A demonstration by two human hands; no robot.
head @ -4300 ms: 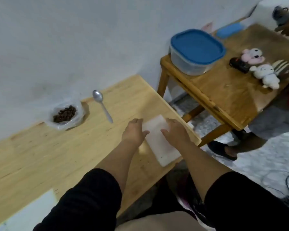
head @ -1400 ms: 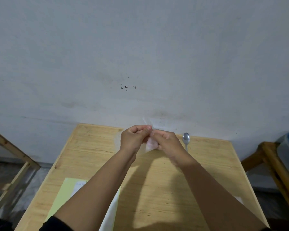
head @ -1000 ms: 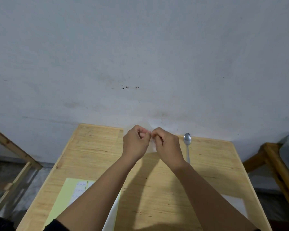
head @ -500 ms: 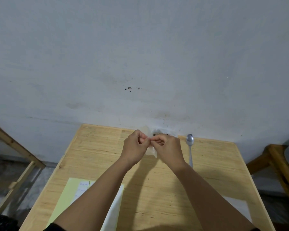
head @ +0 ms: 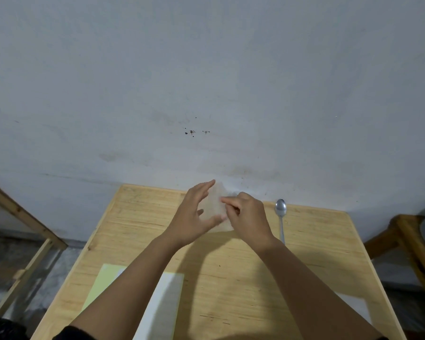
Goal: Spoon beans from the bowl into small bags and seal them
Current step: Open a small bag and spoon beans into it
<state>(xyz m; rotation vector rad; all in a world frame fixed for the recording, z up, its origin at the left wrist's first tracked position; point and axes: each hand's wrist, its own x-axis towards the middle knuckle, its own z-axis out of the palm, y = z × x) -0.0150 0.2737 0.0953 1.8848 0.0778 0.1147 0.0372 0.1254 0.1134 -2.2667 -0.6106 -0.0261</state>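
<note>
Grip: right hand (head: pixel 247 218) pinches 1 small clear bag (head: pixel 216 209) with curled fingers; left hand (head: pixel 194 217) has straight fingers spread against the bag's left side.
Bag: 1, held up over the far edge of the wooden table (head: pixel 317 253), between both hands.
Spoons: 1 metal spoon (head: pixel 280 217), flat on the table, just right of the right hand.
Papers: 2 near sheets, 1 yellow-green sheet (head: pixel 101 283), 1 white sheet (head: pixel 162 307), partly under the left forearm.

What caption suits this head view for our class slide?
Two hands open a small clear bag above a wooden table, spoon lying unused to the right.
</note>
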